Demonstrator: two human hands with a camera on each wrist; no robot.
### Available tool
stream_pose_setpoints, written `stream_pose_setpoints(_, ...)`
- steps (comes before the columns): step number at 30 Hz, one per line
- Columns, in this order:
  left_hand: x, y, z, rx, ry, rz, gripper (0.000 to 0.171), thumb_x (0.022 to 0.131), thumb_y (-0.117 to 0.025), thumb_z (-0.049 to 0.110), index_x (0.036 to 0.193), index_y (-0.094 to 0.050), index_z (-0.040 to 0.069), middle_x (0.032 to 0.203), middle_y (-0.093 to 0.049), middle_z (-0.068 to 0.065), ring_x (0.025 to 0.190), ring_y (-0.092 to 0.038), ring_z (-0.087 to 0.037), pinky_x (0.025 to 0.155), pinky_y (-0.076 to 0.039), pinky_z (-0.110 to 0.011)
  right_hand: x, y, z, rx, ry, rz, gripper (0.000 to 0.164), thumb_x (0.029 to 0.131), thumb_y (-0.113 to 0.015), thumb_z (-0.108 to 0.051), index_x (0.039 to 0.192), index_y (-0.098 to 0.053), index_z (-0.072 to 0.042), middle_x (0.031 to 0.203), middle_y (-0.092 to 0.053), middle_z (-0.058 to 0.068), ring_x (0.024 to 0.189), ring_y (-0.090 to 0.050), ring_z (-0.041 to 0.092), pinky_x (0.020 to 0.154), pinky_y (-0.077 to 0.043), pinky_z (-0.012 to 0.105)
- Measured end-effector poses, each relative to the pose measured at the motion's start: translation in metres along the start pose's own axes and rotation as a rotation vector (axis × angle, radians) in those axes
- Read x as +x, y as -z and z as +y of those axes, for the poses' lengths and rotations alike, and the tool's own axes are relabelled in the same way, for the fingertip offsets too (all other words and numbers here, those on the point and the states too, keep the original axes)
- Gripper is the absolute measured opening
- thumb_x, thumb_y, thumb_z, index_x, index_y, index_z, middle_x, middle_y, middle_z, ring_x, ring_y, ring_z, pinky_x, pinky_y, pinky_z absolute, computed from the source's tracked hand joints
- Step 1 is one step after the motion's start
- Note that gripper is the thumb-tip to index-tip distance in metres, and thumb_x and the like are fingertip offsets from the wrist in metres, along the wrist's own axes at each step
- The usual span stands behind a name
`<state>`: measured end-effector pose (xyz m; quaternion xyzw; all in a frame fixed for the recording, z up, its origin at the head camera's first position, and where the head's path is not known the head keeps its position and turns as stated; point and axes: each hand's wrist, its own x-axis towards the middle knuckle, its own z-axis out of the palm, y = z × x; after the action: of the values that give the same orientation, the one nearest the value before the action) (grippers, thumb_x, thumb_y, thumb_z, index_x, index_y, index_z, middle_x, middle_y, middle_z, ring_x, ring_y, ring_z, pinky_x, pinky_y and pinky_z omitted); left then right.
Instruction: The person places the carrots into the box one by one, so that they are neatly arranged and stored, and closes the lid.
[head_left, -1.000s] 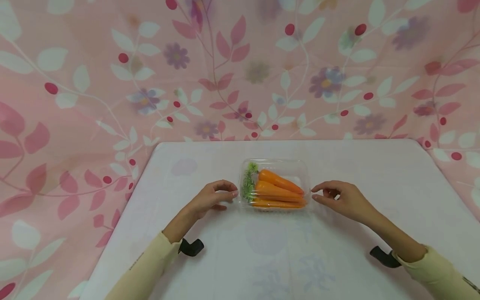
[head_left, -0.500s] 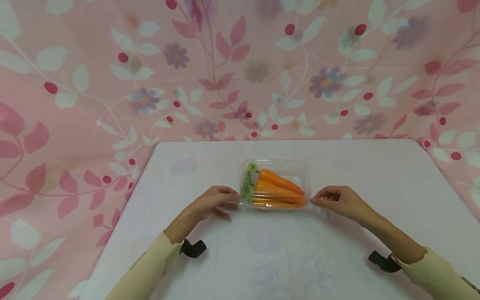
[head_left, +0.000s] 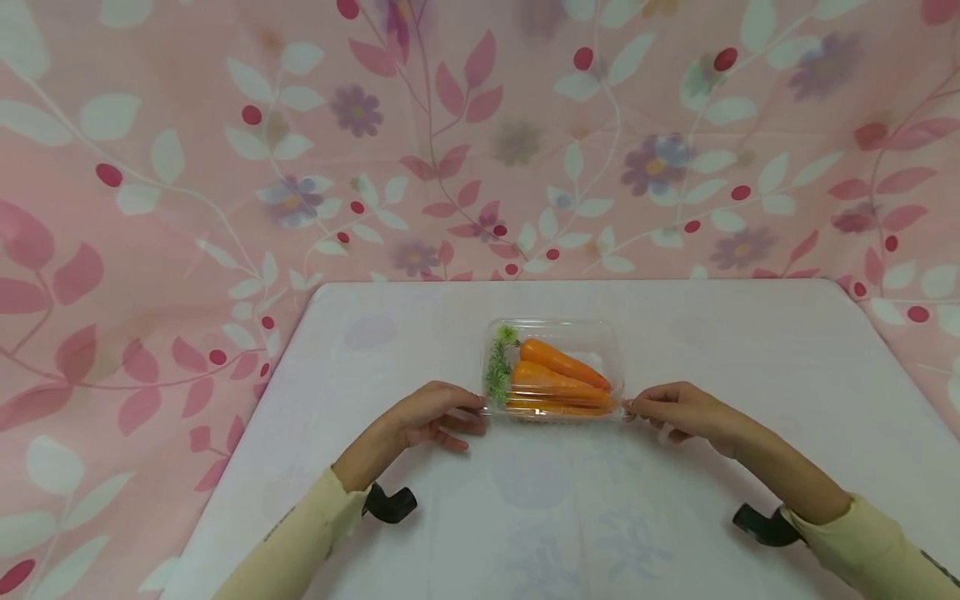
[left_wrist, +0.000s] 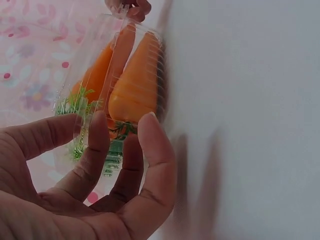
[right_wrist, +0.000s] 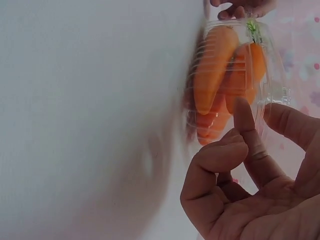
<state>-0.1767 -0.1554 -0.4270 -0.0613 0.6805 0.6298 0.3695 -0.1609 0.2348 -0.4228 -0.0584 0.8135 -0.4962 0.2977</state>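
Note:
A clear plastic clamshell box (head_left: 551, 329) lies lengthwise across the table, its lid down over several orange carrots (head_left: 562, 362). Their green leafy tops (head_left: 498, 371) gather at its left end. My left hand (head_left: 423, 421) has thumb and index fingertips pinching the box's near left corner at the rim; the other fingers spread below it. At the near right corner, my right hand (head_left: 693, 412) pinches the rim between thumb and index finger, the remaining fingers curled in. Through the plastic, the left wrist view shows carrot crowns (left_wrist: 131, 102) facing that hand; carrot tips (right_wrist: 210, 132) point toward the right one.
A white cloth with faint prints covers the table (head_left: 525, 517). Behind it hangs a pink flowered curtain (head_left: 480, 150), which also runs down the left side. Black wrist mounts (head_left: 390, 504) show below both light-coloured sleeves.
Both hands have come nearer to the person, to the box's near corners. Right thumb and index have closed at the rim, and left fingertips have met the left corner. The box stays in place.

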Motion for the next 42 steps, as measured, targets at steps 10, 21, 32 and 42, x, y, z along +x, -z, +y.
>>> stream_pose_setpoints(10, -0.003, -0.003, 0.002, -0.023, -0.002, 0.007, 0.038, 0.089, -0.07, 0.02, 0.113, -0.066, -0.009, 0.109, -0.07, -0.02, 0.106, -0.066, -0.034, 0.075, -0.058, -0.043, 0.0, -0.003, 0.003, 0.092, 0.01, -0.044, 0.036, 0.1, -0.058, -0.03, 0.112, -0.069, 0.002, 0.109, -0.065, 0.01, 0.095, -0.045, 0.025, 0.067, -0.047, 0.032)
stream_pose_setpoints(21, -0.004, -0.007, 0.003, -0.047, -0.006, 0.024, 0.03, 0.089, -0.069, 0.018, 0.105, -0.068, -0.008, 0.106, -0.071, -0.019, 0.105, -0.066, -0.034, 0.076, -0.058, -0.04, 0.0, -0.004, 0.002, 0.125, 0.028, -0.059, 0.036, 0.099, -0.059, -0.026, 0.108, -0.067, 0.009, 0.11, -0.065, 0.013, 0.103, -0.05, 0.027, 0.073, -0.049, 0.033)
stream_pose_setpoints(32, -0.003, -0.017, 0.004, -0.173, -0.024, 0.082, 0.006, 0.084, -0.069, 0.006, 0.082, -0.072, 0.002, 0.087, -0.071, -0.01, 0.081, -0.066, -0.02, 0.073, -0.057, -0.034, 0.003, -0.01, 0.002, 0.199, 0.026, -0.009, 0.025, 0.097, -0.064, -0.024, 0.092, -0.067, 0.0, 0.101, -0.064, 0.01, 0.095, -0.052, 0.021, 0.074, -0.05, 0.03)
stream_pose_setpoints(42, -0.001, -0.018, 0.004, -0.188, -0.039, 0.109, 0.006, 0.08, -0.068, 0.001, 0.076, -0.071, 0.004, 0.078, -0.069, -0.006, 0.074, -0.064, -0.017, 0.071, -0.055, -0.031, 0.004, -0.015, 0.002, 0.265, 0.032, 0.042, 0.025, 0.094, -0.065, -0.018, 0.092, -0.066, 0.007, 0.14, -0.04, 0.02, 0.121, -0.039, 0.028, 0.083, -0.048, 0.034)
